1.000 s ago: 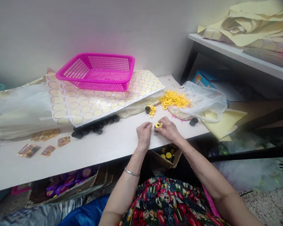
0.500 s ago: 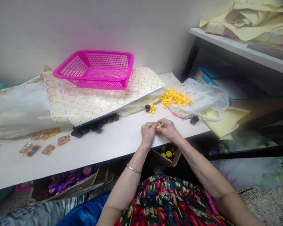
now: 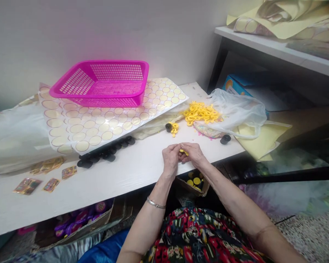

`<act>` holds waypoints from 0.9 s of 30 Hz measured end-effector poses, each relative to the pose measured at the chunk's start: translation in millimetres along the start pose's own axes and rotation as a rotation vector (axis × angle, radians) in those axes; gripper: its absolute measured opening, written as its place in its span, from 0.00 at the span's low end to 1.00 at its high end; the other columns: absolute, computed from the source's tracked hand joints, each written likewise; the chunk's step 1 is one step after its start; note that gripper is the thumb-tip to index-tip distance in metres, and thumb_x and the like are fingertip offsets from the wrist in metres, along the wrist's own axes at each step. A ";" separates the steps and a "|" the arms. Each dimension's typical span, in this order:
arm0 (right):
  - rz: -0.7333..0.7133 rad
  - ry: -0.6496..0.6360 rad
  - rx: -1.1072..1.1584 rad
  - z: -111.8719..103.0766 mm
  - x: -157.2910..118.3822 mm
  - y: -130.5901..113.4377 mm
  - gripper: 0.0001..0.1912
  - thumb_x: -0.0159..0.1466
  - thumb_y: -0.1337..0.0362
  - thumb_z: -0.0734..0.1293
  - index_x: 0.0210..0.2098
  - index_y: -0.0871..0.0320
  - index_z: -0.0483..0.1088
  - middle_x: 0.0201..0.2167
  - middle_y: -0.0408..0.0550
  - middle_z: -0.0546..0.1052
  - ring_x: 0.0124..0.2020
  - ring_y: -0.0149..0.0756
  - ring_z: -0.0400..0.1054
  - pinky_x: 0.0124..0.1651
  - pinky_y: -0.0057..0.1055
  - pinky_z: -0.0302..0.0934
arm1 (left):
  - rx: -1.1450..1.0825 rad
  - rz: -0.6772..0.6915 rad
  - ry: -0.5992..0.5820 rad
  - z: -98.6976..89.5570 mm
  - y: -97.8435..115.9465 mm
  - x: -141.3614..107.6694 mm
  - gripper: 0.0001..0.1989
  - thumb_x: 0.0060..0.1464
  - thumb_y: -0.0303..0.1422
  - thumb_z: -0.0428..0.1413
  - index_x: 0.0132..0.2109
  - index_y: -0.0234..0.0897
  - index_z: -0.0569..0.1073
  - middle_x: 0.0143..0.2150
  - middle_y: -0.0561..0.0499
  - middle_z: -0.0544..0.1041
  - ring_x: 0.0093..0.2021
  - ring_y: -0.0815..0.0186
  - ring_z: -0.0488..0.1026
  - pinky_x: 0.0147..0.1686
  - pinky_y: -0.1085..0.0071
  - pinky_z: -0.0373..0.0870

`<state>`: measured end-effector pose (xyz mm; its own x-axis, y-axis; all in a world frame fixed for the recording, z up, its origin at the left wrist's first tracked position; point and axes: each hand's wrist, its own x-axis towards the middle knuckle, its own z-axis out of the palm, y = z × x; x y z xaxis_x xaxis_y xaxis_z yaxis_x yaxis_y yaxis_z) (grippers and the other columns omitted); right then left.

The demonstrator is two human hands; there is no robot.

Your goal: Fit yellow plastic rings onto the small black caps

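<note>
My left hand and my right hand meet over the table's front edge, both closed on one small yellow plastic piece. Fingers hide most of it, so its full shape does not show. Just beyond them lie a few yellow ring-ended pieces beside a black round cap. Farther back is a heap of similar yellow pieces. Another black cap sits to the right of my hands. Several black caps line the edge of the sticker sheets on the left.
A pink basket rests on sheets of round stickers. Small printed packets lie at left, a clear plastic bag at right. Below the table stand a carton of yellow-topped pieces and a box of purple items.
Both hands stay together on the yellow piece, which has turned between the fingers and now pokes out toward the right palm. The camera view has shifted slightly.
</note>
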<state>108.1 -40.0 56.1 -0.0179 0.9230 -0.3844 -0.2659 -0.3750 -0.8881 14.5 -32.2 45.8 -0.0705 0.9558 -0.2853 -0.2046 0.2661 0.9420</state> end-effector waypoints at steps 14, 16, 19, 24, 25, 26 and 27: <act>0.027 0.243 0.129 8.4 7.0 -2.0 0.04 0.49 0.67 0.66 0.22 0.63 0.68 0.13 0.42 0.68 0.12 0.28 0.61 0.12 0.24 0.57 | 0.214 0.121 0.078 3.8 -10.1 11.4 0.15 0.44 0.42 0.56 0.23 0.33 0.71 0.18 0.55 0.67 0.19 0.74 0.60 0.20 0.77 0.57; 0.050 0.211 0.133 7.8 5.9 -2.0 0.05 0.51 0.66 0.65 0.22 0.62 0.67 0.14 0.43 0.69 0.12 0.28 0.62 0.12 0.25 0.59 | 0.216 0.122 0.060 2.3 -9.6 11.7 0.15 0.44 0.42 0.56 0.23 0.34 0.71 0.18 0.54 0.67 0.20 0.73 0.60 0.20 0.77 0.56; 0.055 0.142 0.114 6.5 3.9 -1.8 0.08 0.55 0.62 0.63 0.24 0.62 0.66 0.14 0.43 0.69 0.12 0.29 0.63 0.14 0.26 0.62 | 0.192 0.134 0.004 -0.5 -6.9 11.5 0.16 0.44 0.43 0.55 0.23 0.33 0.71 0.17 0.56 0.65 0.19 0.74 0.59 0.20 0.77 0.55; 0.042 0.132 0.062 7.2 2.9 -2.5 0.07 0.54 0.64 0.63 0.24 0.61 0.65 0.12 0.43 0.68 0.11 0.30 0.64 0.13 0.26 0.62 | 0.273 0.066 -0.029 -5.8 -5.6 18.4 0.15 0.42 0.43 0.55 0.22 0.33 0.69 0.13 0.58 0.62 0.15 0.74 0.57 0.17 0.76 0.52; 0.041 0.134 0.064 7.5 3.0 -2.5 0.07 0.54 0.64 0.63 0.24 0.61 0.64 0.12 0.43 0.68 0.11 0.30 0.64 0.13 0.26 0.62 | 0.288 0.063 -0.026 -6.4 -6.7 20.3 0.15 0.41 0.43 0.56 0.21 0.33 0.68 0.13 0.58 0.62 0.15 0.74 0.57 0.17 0.76 0.51; 0.037 0.138 0.070 7.8 3.3 -2.4 0.07 0.54 0.64 0.63 0.23 0.61 0.64 0.12 0.43 0.68 0.11 0.30 0.64 0.13 0.26 0.61 | 0.296 0.073 -0.024 -6.7 -8.3 22.1 0.15 0.41 0.43 0.56 0.21 0.34 0.68 0.13 0.58 0.62 0.16 0.74 0.58 0.17 0.76 0.51; 0.034 0.144 0.078 8.0 4.0 -2.1 0.07 0.53 0.65 0.63 0.22 0.61 0.63 0.12 0.42 0.68 0.11 0.30 0.63 0.13 0.26 0.62 | 0.300 0.092 -0.019 -6.6 -10.1 23.9 0.16 0.41 0.43 0.56 0.21 0.34 0.68 0.13 0.58 0.62 0.16 0.74 0.58 0.18 0.76 0.51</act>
<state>100.9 -34.9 58.5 0.1088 0.8859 -0.4509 -0.3419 -0.3926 -0.8538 8.4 -12.9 28.3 -0.0561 0.9791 -0.1956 0.0994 0.2004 0.9747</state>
